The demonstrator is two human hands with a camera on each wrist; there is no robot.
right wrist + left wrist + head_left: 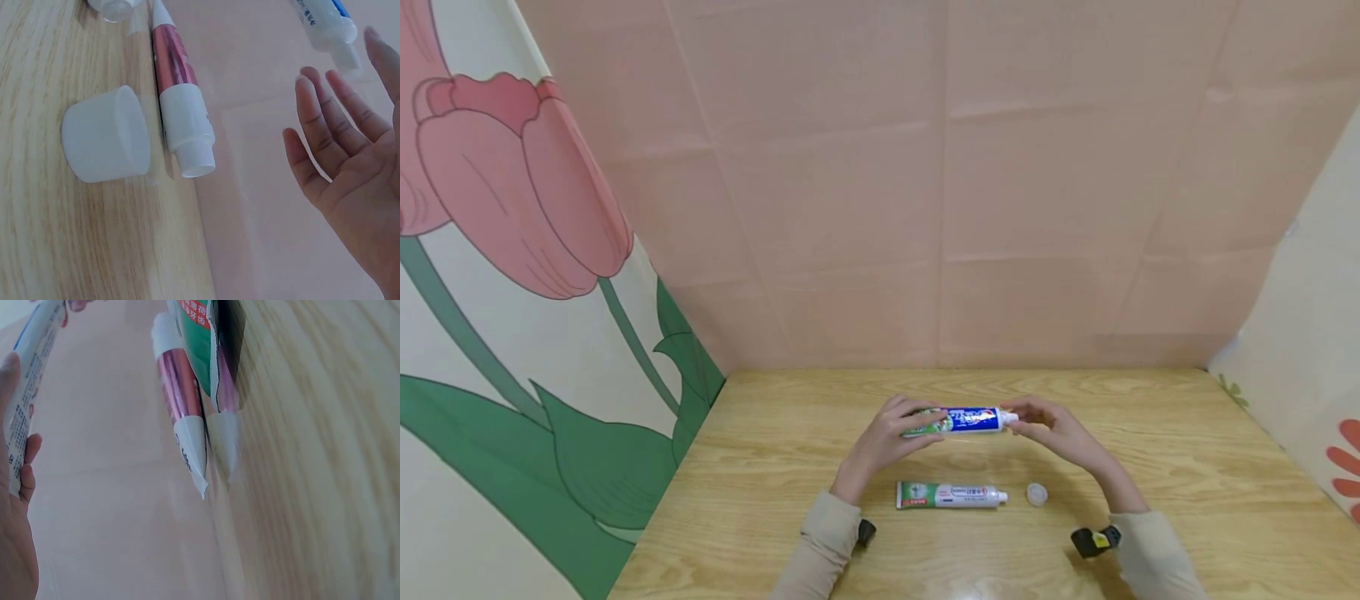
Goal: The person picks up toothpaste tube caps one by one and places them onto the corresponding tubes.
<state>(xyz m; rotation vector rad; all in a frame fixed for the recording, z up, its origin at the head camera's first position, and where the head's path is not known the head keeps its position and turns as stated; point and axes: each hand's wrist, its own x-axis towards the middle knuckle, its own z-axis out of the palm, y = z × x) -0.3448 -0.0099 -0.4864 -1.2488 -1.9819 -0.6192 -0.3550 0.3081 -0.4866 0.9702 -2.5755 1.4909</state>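
My left hand [880, 437] grips a blue and green toothpaste tube [976, 419] above the table, its white cap pointing right. Printed text shows on the tube's pale back [37, 362] in the left wrist view. My right hand [1063, 429] is at the cap end; in the right wrist view its fingers [319, 119] are spread and loosely bent around the cap [347, 60], with gaps visible. Nearer me, a green and white toothpaste tube [951, 496] lies flat. A pink and white tube [181, 94] lies beyond it in both wrist views, hidden from the head view.
A small translucent white cup-shaped piece [1037, 494] stands right of the lying green and white tube. The wood-grain table [760, 467] meets a pink backdrop [850, 317] behind, with a tulip-printed panel [512, 200] at left and a pale one at right.
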